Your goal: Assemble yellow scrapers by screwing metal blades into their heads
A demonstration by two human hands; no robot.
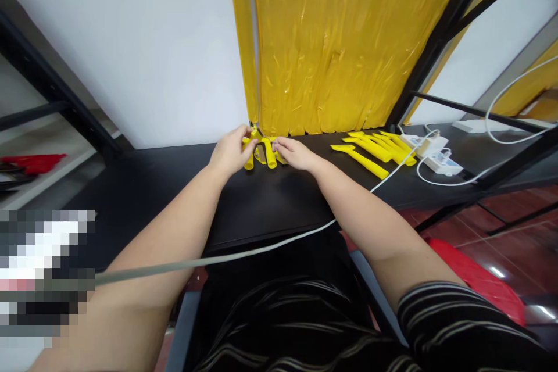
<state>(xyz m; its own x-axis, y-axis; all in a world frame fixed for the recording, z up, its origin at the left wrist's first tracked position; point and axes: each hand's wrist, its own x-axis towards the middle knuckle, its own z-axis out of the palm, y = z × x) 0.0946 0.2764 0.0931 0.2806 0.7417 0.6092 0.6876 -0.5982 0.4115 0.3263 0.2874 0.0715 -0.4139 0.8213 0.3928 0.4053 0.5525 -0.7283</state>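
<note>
Before us stand a white panel [143, 40] and, beside it, a yellow plastic curtain [340, 52]. At their foot we have the black worktop [270, 203]. On its right part lies a loose group of long yellow pieces [368, 166], near white power strips [442, 164] with plugs and cables. Our left hand [230, 152] and right hand [299, 154] are near each other by the curtain's lower left corner. Between them a short yellow tube [269, 156] lies on the worktop. Our left fingers pinch a small yellow piece [256, 134]; whether our right fingers, curled beside the tube, grip anything, we cannot tell.
</note>
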